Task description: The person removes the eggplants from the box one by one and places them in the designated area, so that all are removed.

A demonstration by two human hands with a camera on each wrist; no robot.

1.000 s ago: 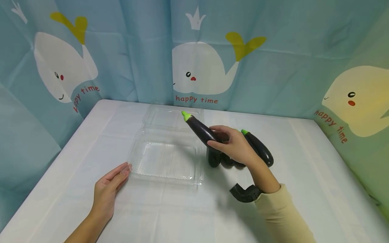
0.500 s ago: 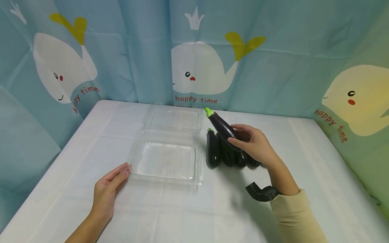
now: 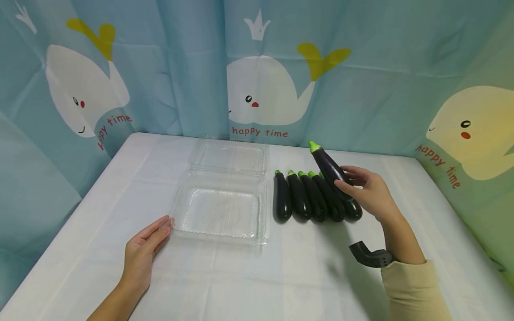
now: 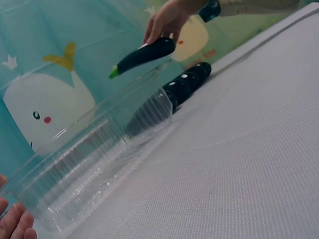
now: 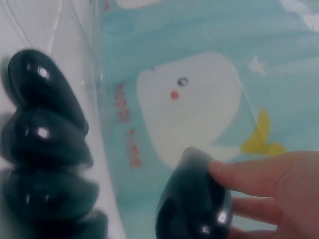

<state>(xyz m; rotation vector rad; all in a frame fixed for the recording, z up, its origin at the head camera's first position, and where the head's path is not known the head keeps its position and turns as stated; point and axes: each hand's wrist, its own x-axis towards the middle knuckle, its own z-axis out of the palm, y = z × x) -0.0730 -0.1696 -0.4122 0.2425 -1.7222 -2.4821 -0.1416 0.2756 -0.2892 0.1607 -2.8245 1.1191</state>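
My right hand [image 3: 369, 191] grips a dark purple eggplant [image 3: 328, 167] with a green stem end. It holds the eggplant in the air, tilted, over the right end of a row of several more eggplants [image 3: 299, 196]. The right wrist view shows the thumb and fingers around the rounded end of the held eggplant [image 5: 194, 199]. My left hand [image 3: 140, 254] pinches the left rim of a clear plastic container [image 3: 218, 238] lying with its lid folded back. In the left wrist view, fingertips [image 4: 17, 221] show at the container's near end.
The container's clear lid [image 3: 229, 158] lies flat behind its base. A white cloth [image 3: 241, 285] covers the table. Whale-printed curtains [image 3: 192, 67] stand along the back and sides. A black band [image 3: 371, 256] sits on my right wrist.
My right hand has moved to the right with the eggplant, from beside the container to the far end of the row, uncovering the other eggplants. The left hand and container have stayed still.
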